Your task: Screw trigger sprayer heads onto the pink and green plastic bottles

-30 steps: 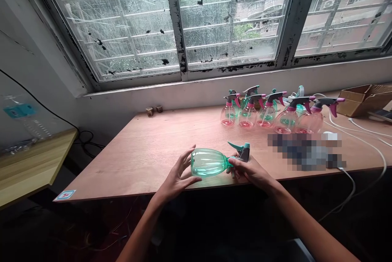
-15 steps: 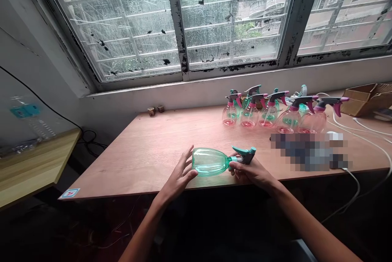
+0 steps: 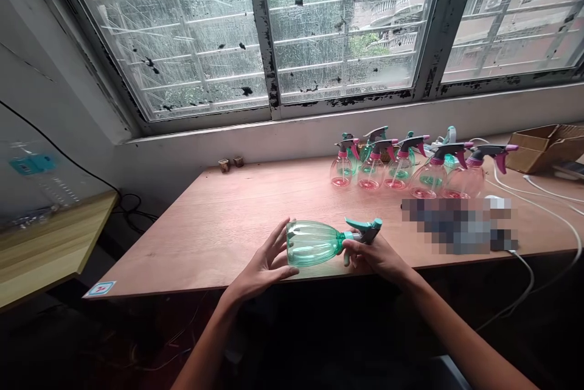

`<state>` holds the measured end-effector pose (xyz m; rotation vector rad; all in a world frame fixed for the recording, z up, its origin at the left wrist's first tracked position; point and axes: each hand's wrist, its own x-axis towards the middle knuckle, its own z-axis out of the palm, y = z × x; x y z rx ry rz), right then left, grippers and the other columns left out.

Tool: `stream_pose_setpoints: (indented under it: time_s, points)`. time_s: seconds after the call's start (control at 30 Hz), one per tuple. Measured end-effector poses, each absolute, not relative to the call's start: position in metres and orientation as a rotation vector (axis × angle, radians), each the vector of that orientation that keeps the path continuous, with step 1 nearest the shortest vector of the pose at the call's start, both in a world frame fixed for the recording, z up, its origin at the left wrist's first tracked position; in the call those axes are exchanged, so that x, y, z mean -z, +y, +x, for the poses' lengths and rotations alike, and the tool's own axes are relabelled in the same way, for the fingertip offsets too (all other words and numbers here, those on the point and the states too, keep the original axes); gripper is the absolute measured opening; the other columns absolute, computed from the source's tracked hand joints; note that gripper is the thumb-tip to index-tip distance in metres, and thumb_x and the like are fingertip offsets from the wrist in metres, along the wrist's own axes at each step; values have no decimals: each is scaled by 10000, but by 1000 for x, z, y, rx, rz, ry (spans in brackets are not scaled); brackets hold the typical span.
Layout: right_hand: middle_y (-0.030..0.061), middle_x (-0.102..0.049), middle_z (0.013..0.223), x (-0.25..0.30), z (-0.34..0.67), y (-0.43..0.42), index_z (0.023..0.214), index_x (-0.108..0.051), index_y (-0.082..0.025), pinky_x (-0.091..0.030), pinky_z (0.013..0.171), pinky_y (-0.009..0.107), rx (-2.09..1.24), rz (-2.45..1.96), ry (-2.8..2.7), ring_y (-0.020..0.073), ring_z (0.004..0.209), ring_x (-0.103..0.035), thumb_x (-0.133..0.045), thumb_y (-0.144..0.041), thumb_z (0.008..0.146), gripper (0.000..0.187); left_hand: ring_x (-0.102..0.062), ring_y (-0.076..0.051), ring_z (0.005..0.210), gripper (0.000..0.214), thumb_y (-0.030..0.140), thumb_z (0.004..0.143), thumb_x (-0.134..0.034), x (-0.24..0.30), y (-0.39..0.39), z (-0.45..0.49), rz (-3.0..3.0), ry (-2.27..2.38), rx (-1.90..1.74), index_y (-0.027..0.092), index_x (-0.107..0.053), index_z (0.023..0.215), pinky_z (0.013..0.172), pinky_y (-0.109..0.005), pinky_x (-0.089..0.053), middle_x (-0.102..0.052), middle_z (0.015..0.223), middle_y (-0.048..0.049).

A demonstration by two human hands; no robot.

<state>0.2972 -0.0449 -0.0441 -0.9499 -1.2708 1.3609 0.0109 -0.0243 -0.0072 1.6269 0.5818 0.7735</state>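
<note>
A clear green spray bottle (image 3: 312, 244) lies on its side in the air above the table's front edge, its base pointing left and its teal and grey trigger head (image 3: 364, 229) pointing right. My right hand (image 3: 371, 254) grips it at the neck, just below the head. Beside the base, my left hand (image 3: 264, 259) is spread, with fingers behind the bottle's end and the thumb stretched out under it. Whether those fingers touch the bottle I cannot tell.
Several pink and green spray bottles (image 3: 370, 171) stand upright at the back right. Near them are a pixelated patch (image 3: 456, 226), white cables (image 3: 529, 280) and a cardboard box (image 3: 538, 149). Two small brown objects (image 3: 231, 163) sit by the wall. A side table (image 3: 55, 244) is at left.
My left thumb has moved down off the bottle's edge and my left fingers have spread wider. The bottle has turned slightly about its length. My right hand keeps its grip.
</note>
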Motion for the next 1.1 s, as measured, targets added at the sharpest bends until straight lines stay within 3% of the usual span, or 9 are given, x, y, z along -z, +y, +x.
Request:
stream_pose_setpoints:
  time_s: [0.1,0.2,0.33,0.47,0.6,0.7,0.83,0.97,1.1]
  points:
    - [71,-741,809,47,296,-47,1049,-697,-191,-510,569,306,-1097,-977,-1466,199,642,-660,-784,-429,779,370,-246,-355,1482,892,368,816,-758,5,-26,12,1673,651,-808,403,-226,1531,1159,-505,-335,-169,1655,-61]
    - [84,-739,972,51,294,-52,1101,-728,-232,-551,747,388,-791,-955,-1651,271,856,-685,-805,-345,773,356,-276,-360,1466,801,463,850,-692,4,-27,15,1752,798,-862,309,-293,1527,1186,-520,-265,-297,1610,-109]
    - [76,-742,938,51,293,-61,1194,-713,-256,-587,754,435,-703,-896,-1721,284,827,-705,-780,-310,812,392,-418,-364,1381,753,502,868,-649,-1,-32,18,1699,883,-857,262,-336,1509,1133,-504,-350,-436,1530,-130]
    - [94,-687,1116,41,295,-68,1257,-685,-309,-595,809,438,-567,-773,-1870,282,931,-692,-772,-279,827,439,-542,-354,1262,705,537,884,-606,-10,-40,18,1569,1004,-800,229,-393,1481,1060,-480,-428,-586,1382,-124]
    - [88,-662,1035,30,297,-76,1265,-674,-346,-588,770,416,-376,-753,-1958,262,917,-659,-741,-217,854,437,-609,-316,1164,561,556,928,-516,-21,-46,20,1475,974,-766,195,-559,1355,1010,-430,-469,-682,1236,-107]
    - [89,-685,1025,21,297,-84,1308,-637,-368,-574,778,423,-324,-709,-2031,269,933,-646,-687,-171,890,465,-688,-274,928,603,607,953,-394,-27,-50,22,1372,928,-669,146,-636,1257,776,-351,-562,-732,1099,-129]
    - [88,-697,1049,13,295,-94,1304,-639,-375,-572,785,400,-364,-691,-2080,259,933,-661,-618,-156,932,432,-651,-204,641,704,674,927,-355,-32,-54,23,1284,955,-586,102,-635,1227,495,-269,-513,-749,966,-150]
    - [68,-666,926,16,286,-96,1255,-689,-325,-600,695,361,-603,-721,-1937,237,805,-683,-767,-270,833,432,-648,-204,626,725,693,920,-327,-31,-56,23,1298,982,-624,105,-653,1191,513,-287,-524,-743,951,-144]
    - [58,-706,843,21,275,-94,1135,-753,-237,-592,671,374,-882,-908,-1652,250,748,-692,-829,-374,753,413,-658,-282,974,653,657,932,-363,-28,-58,21,1506,1052,-857,157,-596,1281,801,-375,-554,-700,1120,-132]
